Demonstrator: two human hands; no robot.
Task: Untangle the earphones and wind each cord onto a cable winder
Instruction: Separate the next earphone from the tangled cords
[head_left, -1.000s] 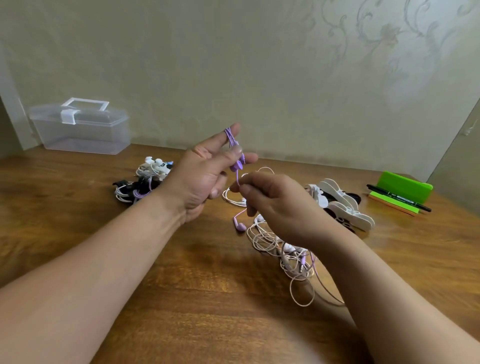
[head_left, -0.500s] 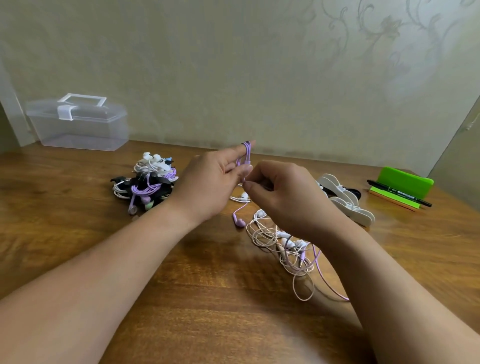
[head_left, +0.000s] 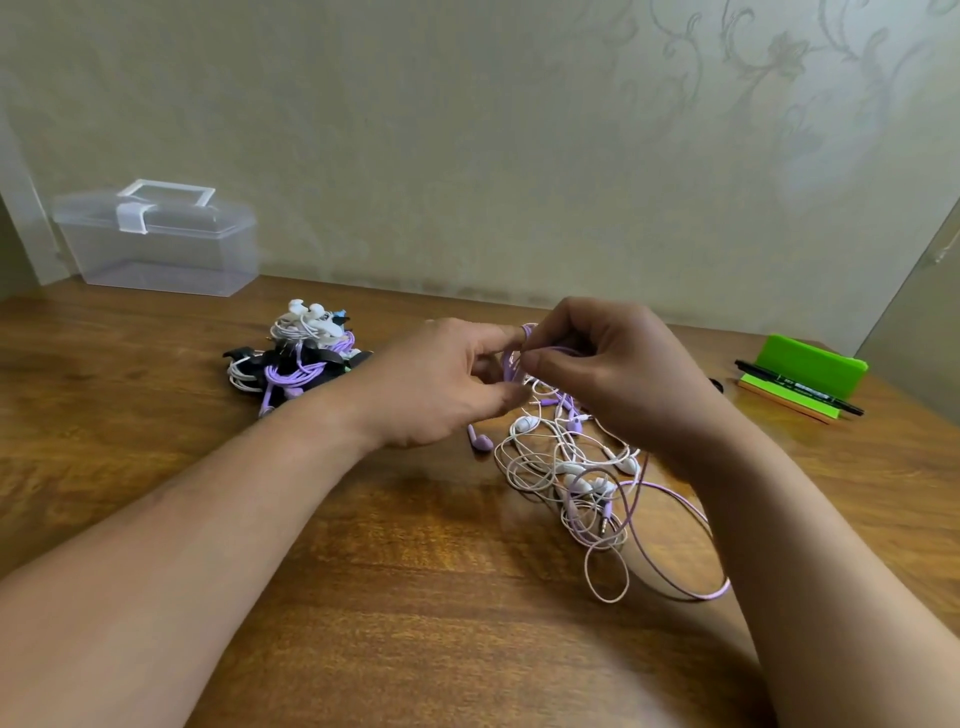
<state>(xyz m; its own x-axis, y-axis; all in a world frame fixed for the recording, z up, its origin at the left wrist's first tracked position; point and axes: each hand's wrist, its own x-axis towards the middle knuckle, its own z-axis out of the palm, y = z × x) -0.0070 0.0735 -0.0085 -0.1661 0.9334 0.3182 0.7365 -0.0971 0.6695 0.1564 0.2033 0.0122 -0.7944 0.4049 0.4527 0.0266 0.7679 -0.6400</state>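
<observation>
Earphone cord half coiled, with the knot underneath yet to be sorted

Person's left hand (head_left: 441, 384) hovers above the wooden table (head_left: 363, 597) with the purple cord (head_left: 506, 364) looped round its fingers and the thumb tucked under, so it's gripping the coil. My guess is the fingers are a makeshift spool so the freed length can't slide back into the mess. The right hand (head_left: 613, 364), at its 3 o'clock, is curled tight and pinches that same cord right beside the loops (probably feeding or tensioning it). The rest of the cord trails down to the tangle of earphones (head_left: 566, 467) on the table at 5 o'clock from the hands, white and purple leads knotted together. A pile of wound earphones (head_left: 296, 358) sits at 9 o'clock, a clear plastic box (head_left: 161, 239) at 10, and a green stand (head_left: 800, 358) with a marker (head_left: 800, 388) at 3.
</observation>
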